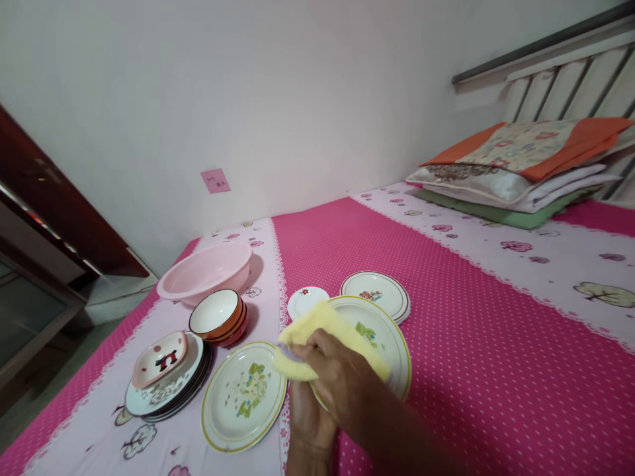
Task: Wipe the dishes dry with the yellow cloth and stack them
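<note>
My right hand (337,373) is closed on a yellow cloth (317,324) with a light purple edge, spread over a white plate (391,344). The plate has a yellow-green rim and a green leafy picture, partly covered by the cloth. Beneath its near left edge, my left hand (310,413) grips the plate, most of its fingers hidden. Just left of it, a matching plate (245,396) lies face up on the bed cover. Beyond the held plate are a small white plate (300,303) with a red flower and a stack of dark-red-rimmed plates (391,297).
To the left stand a pink basin (203,271), a stack of orange bowls (215,314), and stacked plates (193,377) topped by a pink-rimmed dish (161,360). Folded bedding and cushions (516,155) lie at the far right near a radiator (570,86). A wall (297,119) rises behind.
</note>
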